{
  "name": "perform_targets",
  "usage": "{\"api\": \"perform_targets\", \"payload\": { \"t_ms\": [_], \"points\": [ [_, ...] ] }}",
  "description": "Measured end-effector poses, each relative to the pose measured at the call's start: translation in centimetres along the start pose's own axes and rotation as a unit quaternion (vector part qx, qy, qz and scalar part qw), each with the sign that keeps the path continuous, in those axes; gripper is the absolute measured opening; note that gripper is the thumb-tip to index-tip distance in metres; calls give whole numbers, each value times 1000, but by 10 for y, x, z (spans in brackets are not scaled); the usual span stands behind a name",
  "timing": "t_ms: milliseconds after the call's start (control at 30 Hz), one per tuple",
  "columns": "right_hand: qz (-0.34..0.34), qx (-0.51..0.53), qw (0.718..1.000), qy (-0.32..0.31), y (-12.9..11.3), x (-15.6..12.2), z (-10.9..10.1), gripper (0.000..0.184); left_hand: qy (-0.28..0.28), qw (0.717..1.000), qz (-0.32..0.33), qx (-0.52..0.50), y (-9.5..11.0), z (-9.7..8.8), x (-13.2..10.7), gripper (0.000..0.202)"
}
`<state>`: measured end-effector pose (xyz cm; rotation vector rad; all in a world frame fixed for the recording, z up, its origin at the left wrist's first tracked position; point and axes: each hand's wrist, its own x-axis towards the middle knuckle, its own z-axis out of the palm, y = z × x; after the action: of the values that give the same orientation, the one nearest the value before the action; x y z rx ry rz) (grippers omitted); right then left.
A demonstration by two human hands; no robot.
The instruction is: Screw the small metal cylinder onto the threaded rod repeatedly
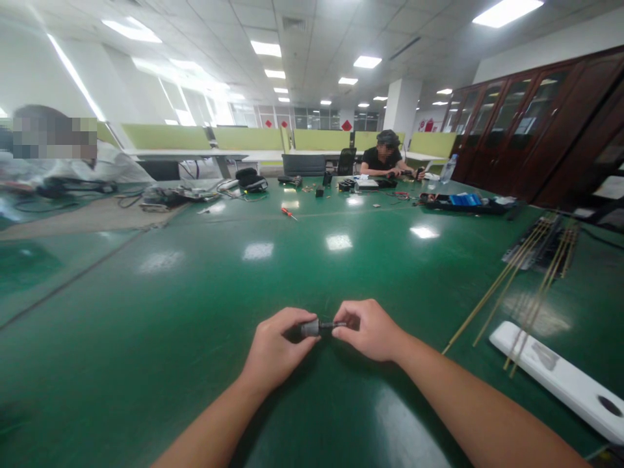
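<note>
The left hand (273, 348) grips a small, dark grey cylindrical piece (311, 327) between thumb and fingers, while the right hand (368, 330) pinches the thin, dark stem (328, 325) at its right end — both over the glossy green tabletop (195, 292). To the right lie long, thin, tan sticks (498, 285) and a long, white, rounded case (565, 383); a red-handled screwdriver (286, 212) lies well apart, beyond the hands

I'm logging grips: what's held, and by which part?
A grey cylinder, gripped at its sides by the left hand; the right hand pinches the outer end of its thin dark rod.
</note>
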<state>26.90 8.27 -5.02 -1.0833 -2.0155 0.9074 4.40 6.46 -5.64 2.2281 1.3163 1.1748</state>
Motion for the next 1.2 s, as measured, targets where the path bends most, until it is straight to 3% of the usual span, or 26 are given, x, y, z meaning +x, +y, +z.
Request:
{"api": "perform_targets", "payload": {
  "t_ms": [1200],
  "points": [
    [0,-9,1000,3,3,0,-3,6,16,1000,3,2,0,-1,1,20]
  ]
}}
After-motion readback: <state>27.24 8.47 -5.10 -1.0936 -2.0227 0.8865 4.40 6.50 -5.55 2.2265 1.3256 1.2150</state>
